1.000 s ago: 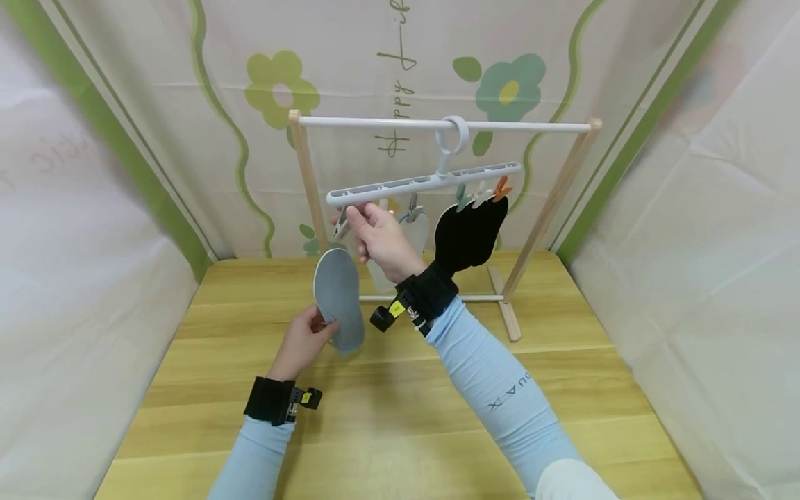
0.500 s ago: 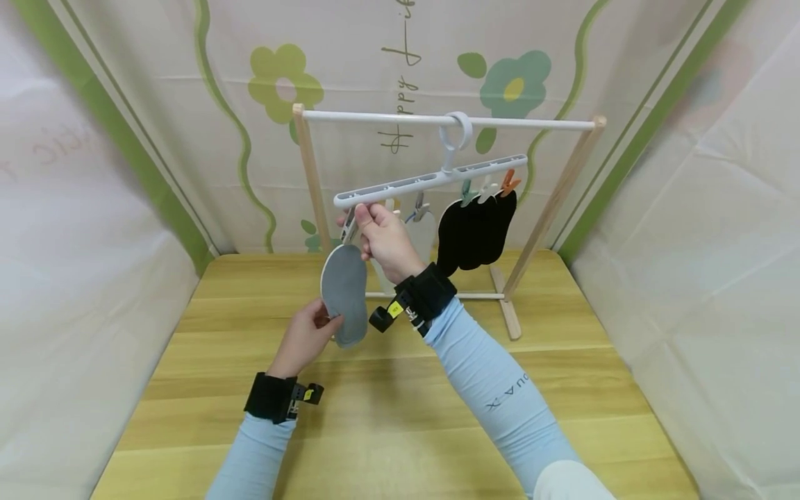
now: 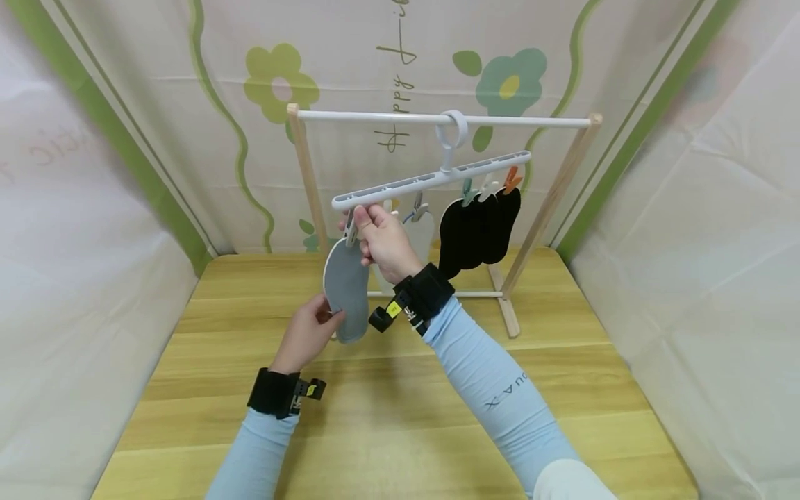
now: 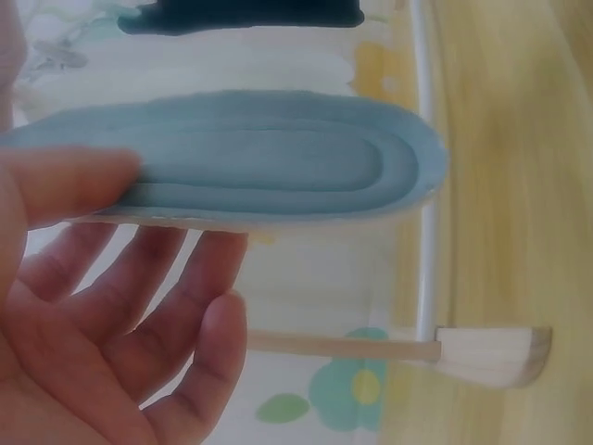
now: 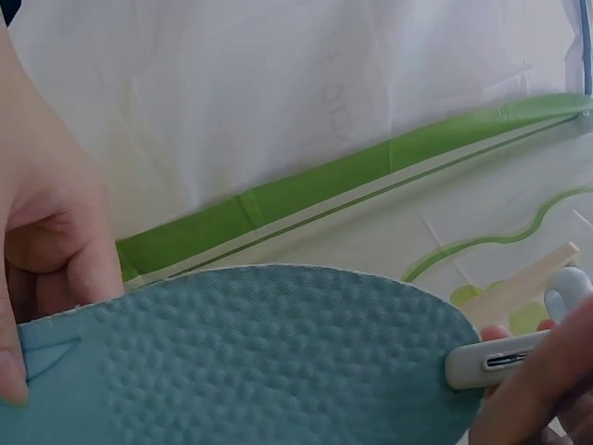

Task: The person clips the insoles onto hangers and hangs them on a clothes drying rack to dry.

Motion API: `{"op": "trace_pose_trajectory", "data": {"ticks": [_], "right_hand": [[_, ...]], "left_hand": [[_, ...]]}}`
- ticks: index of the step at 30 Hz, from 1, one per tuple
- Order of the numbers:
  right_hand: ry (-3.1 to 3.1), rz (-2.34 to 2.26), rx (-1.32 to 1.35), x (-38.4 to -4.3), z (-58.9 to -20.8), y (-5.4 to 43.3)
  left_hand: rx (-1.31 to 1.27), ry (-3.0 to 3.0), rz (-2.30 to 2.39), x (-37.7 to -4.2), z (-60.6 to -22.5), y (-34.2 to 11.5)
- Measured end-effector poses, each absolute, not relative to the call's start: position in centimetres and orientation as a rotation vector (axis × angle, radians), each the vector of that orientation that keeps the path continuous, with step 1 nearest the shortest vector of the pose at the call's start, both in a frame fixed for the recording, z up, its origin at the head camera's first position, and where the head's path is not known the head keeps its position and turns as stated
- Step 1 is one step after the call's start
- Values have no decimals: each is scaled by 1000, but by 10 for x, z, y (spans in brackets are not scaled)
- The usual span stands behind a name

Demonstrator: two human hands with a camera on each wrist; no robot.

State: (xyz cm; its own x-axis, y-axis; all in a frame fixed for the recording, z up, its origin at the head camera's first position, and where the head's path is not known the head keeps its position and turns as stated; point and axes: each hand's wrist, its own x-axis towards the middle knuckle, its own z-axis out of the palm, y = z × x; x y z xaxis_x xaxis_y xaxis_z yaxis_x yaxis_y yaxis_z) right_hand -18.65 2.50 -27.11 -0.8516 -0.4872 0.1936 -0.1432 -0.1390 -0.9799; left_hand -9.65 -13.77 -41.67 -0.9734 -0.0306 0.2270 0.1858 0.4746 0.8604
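Note:
A grey-blue shoe insole (image 3: 347, 278) stands upright under the left end of a white clip hanger (image 3: 412, 185). My left hand (image 3: 304, 335) pinches its lower edge, thumb on the textured face and fingers behind, as the left wrist view shows. My right hand (image 3: 389, 244) pinches a light grey clothespin (image 5: 489, 360) at the hanger's left end. In the right wrist view the tip of that clothespin lies over the insole's top edge; whether it bites on the edge I cannot tell. The far side of the clothespin is hidden by fingers.
Black insoles (image 3: 478, 235) hang on the hanger's right half from green, white and orange clothespins. A pale insole (image 3: 423, 235) hangs behind my right hand. The hanger's ring loops over the white rod (image 3: 375, 118) of a wooden stand on the wood-grain table (image 3: 400, 423).
My left hand has raised the insole slightly up and right, so its top edge now meets the clothespin. My right hand stays at the hanger's left end, which has swung a little.

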Motion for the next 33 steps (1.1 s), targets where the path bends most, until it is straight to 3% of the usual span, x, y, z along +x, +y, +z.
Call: {"op": "trace_pose_trajectory", "data": {"ticks": [33], "right_hand": [[1979, -1990, -701, -188, -270, 43]], "left_hand": [[-133, -2477, -1538, -143, -421, -136]]}}
